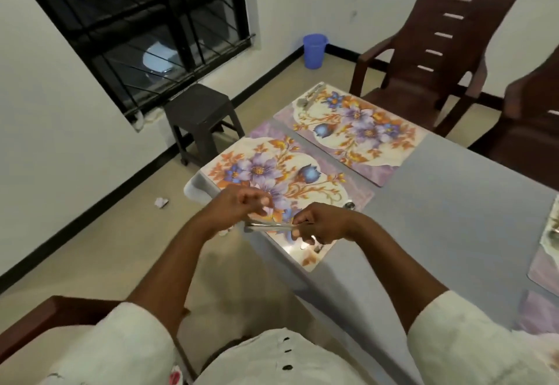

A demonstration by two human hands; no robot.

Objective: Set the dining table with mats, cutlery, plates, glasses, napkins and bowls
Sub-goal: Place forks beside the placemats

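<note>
Two floral place mats lie side by side on the grey table: a near mat and a far mat. Cutlery rests on the far mat's far corner. My right hand is closed around several metal cutlery pieces held level over the near mat's front edge. My left hand hovers at the other end of the cutlery, fingers curled and blurred; whether it grips them is unclear. A metal tip shows beyond my right hand.
Two brown plastic chairs stand at the table's far side. A dark stool sits under the barred window, a blue bucket in the corner. Another mat lies at the right edge. A chair arm is at lower left.
</note>
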